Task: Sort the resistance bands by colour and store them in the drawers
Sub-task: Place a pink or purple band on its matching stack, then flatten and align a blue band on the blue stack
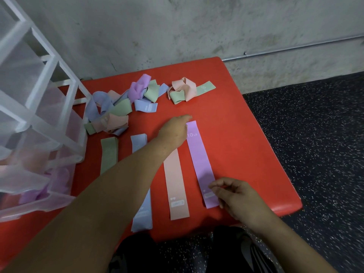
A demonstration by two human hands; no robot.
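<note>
While your left hand (175,131) lies with its fingers straight and together, it covers the far end of the pink band (175,178), fingertips just beside the far end of the purple band (199,160); your right hand (234,196) sits at that purple band's near end, fingers loosely curled, and whether they pinch it cannot be told; both bands lie flat, side by side, between your two hands; left of your left fingers, partly under your forearm, lie a blue band (141,213) and a green band (109,154); beyond your left fingertips sit a tangled pile (114,107) and a smaller knot (183,89) of mixed colours, all on the red pad (246,134); farthest left stands the clear drawer unit (39,115), purple showing through a lower drawer.
</note>
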